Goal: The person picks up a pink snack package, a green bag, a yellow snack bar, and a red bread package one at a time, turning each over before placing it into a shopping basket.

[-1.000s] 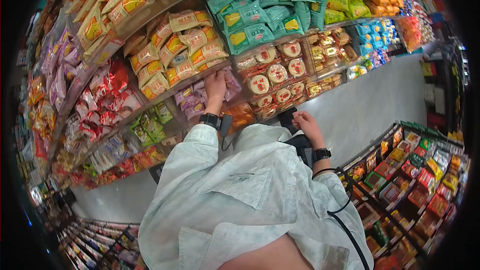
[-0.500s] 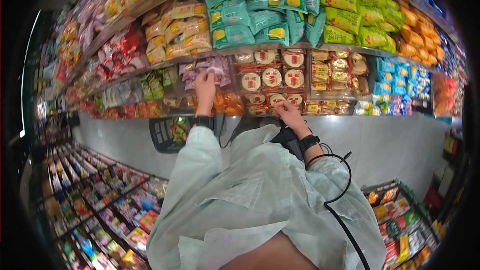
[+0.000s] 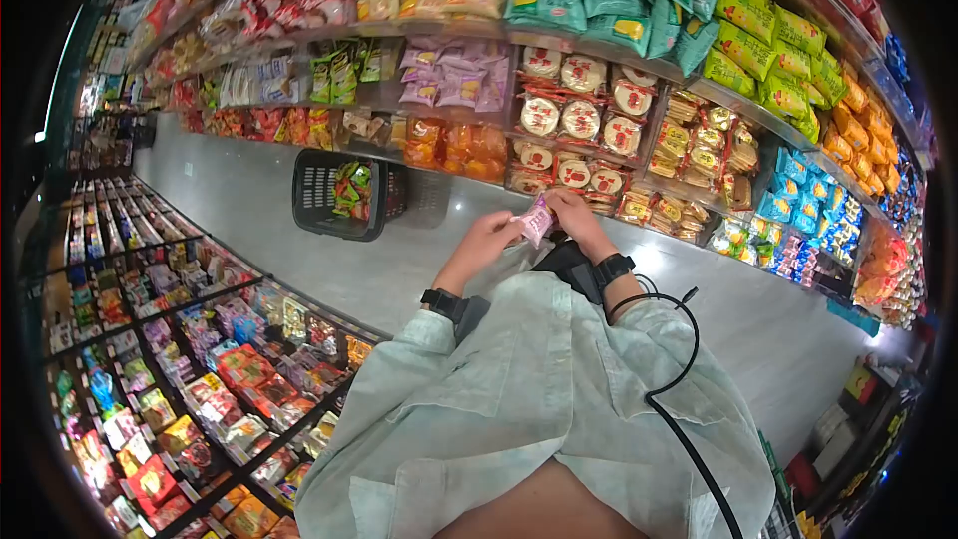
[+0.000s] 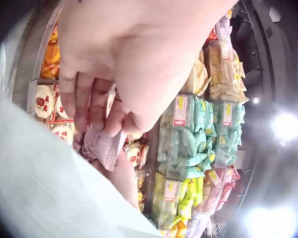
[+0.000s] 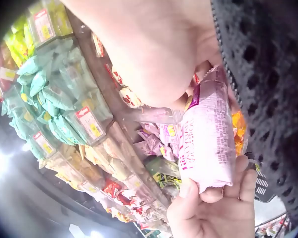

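Observation:
A small purple snack packet [image 3: 536, 222] with printed lettering is held between both hands in front of the shirt. My left hand [image 3: 484, 245] pinches one crimped end between thumb and fingers. The packet's other end lies at my right hand [image 3: 581, 220], whose fingers curl round it. From the right wrist, the packet [image 5: 208, 139] shows its printed side, with the left hand's fingertips [image 5: 188, 193] on its lower end. In the left wrist view the left hand [image 4: 124, 54] hides part of the packet [image 4: 102, 148]. Similar purple packets [image 3: 454, 80] fill a shelf bin ahead.
A black basket [image 3: 304, 195] with green packets inside stands on the grey floor [image 3: 230, 200] at left. Shelf bins hold round crackers [image 3: 581, 120], teal packets [image 3: 549, 10] and orange packets [image 3: 469, 150]. Another display [image 3: 190, 369] lies lower left. A black cable [image 3: 689, 439] hangs by the right sleeve.
My left hand has drawn back from the purple bin with a packet and met the right hand before the body. The view has turned, bringing the whole basket into sight.

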### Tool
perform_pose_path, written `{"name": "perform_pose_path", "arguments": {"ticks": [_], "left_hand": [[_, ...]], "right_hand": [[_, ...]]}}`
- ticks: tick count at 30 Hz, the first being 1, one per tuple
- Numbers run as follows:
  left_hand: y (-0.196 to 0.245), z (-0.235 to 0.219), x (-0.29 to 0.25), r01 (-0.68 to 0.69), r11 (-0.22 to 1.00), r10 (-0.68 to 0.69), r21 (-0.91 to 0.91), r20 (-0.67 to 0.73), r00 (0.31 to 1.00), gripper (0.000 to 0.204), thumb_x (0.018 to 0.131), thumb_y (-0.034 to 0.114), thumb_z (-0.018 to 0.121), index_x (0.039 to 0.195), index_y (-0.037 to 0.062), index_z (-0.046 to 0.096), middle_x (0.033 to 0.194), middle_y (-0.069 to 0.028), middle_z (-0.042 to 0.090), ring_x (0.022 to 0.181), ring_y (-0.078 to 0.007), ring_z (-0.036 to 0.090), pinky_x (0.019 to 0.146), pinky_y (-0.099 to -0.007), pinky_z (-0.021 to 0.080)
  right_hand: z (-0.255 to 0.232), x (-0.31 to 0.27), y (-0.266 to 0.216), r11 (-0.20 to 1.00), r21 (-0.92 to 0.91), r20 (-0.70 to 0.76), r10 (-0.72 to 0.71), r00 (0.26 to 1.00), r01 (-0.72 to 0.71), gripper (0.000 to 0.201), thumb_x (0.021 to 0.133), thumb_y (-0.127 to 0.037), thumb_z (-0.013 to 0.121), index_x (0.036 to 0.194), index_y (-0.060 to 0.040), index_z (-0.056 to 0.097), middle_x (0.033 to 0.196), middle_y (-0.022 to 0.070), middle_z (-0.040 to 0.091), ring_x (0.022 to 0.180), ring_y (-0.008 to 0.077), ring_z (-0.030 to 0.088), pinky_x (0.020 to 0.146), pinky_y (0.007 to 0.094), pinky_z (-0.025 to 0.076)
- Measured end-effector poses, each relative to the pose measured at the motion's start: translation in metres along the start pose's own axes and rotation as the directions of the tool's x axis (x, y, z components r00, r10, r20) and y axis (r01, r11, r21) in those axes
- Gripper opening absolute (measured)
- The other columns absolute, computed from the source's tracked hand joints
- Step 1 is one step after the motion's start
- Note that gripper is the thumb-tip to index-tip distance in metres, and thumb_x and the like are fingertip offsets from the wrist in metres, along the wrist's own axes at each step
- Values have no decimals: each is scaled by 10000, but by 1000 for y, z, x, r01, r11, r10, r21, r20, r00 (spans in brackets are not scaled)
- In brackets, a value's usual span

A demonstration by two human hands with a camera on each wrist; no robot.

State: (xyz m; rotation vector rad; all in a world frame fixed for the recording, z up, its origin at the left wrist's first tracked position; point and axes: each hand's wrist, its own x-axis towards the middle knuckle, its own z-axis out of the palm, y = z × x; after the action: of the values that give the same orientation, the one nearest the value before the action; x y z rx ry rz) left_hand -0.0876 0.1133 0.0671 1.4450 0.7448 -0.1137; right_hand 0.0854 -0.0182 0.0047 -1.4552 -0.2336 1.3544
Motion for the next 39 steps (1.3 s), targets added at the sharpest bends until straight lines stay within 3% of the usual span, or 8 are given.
{"name": "perform_pose_path", "arguments": {"ticks": [3, 4, 7, 14, 19, 22, 28, 39], "left_hand": [[-27, -23, -24, -12, 996, 16, 84, -44, 999, 233, 1007, 231, 618, 914, 19, 643, 878, 29, 614, 816, -60, 562, 751, -243, 483], [-39, -29, -32, -2, 994, 9, 105, -67, 998, 243, 1007, 239, 619, 904, 20, 635, 874, 30, 605, 814, -60, 554, 743, -242, 478], [-87, -33, -73, -61, 979, 26, -193, -181, 983, 312, 1003, 285, 599, 878, -1, 609, 783, -11, 610, 729, -78, 554, 656, -267, 463], [-158, -16, -134, -38, 985, 29, -169, -56, 998, 363, 965, 347, 692, 963, -5, 605, 869, -51, 655, 813, -105, 617, 704, -282, 500], [-168, -11, -154, -72, 943, 59, -324, -48, 997, 436, 966, 391, 708, 1072, -10, 574, 1013, -90, 663, 931, -114, 619, 753, -295, 518], [-155, -25, -166, 34, 970, -31, -241, 19, 999, 329, 998, 311, 679, 1087, 26, 540, 1044, -59, 641, 965, -112, 613, 812, -273, 512], [-137, -2, -181, -42, 976, 41, -213, -7, 999, 326, 1001, 291, 678, 1095, 16, 529, 1074, -89, 652, 996, -131, 643, 825, -279, 523], [-181, 86, -246, -59, 987, 50, -150, -59, 997, 449, 987, 286, 675, 1292, -3, 519, 1106, -91, 642, 942, -130, 643, 792, -276, 542]], "right_hand": [[26, -14, 2, 996, -73, -29, -60, 998, 58, 282, 1049, -314, 540, 1031, -51, 642, 901, -4, 630, 763, 102, 582, 716, 269, 486], [36, -15, 12, 997, 53, -8, -64, 998, 64, 253, 1043, -313, 581, 1037, -64, 628, 920, 2, 647, 774, 98, 591, 710, 261, 484], [75, -62, 35, 996, 93, -38, -2, 999, 5, 221, 1026, -301, 634, 1065, -83, 623, 922, -1, 654, 782, 90, 598, 705, 244, 480], [100, -134, 89, 998, -43, -19, 35, 999, -36, 144, 1033, -235, 639, 966, -116, 594, 872, -37, 633, 754, 46, 570, 662, 227, 460], [118, -156, 90, 998, -63, 21, 17, 1000, -16, 183, 1019, -276, 663, 1005, -105, 599, 952, -3, 681, 858, 82, 648, 749, 244, 528], [123, -165, 93, 996, -82, 47, 35, 998, -31, 216, 1029, -309, 643, 1118, -116, 604, 1007, -18, 672, 891, 77, 644, 780, 248, 532], [114, -188, 99, 991, -131, 206, 43, 978, -16, 392, 943, -248, 760, 1254, -71, 600, 1035, 37, 696, 898, 111, 668, 797, 270, 554], [105, -258, 183, 1000, 4, 206, -11, 978, 10, 411, 882, -237, 824, 1167, -55, 590, 948, 28, 677, 788, 98, 647, 687, 258, 536]]}}
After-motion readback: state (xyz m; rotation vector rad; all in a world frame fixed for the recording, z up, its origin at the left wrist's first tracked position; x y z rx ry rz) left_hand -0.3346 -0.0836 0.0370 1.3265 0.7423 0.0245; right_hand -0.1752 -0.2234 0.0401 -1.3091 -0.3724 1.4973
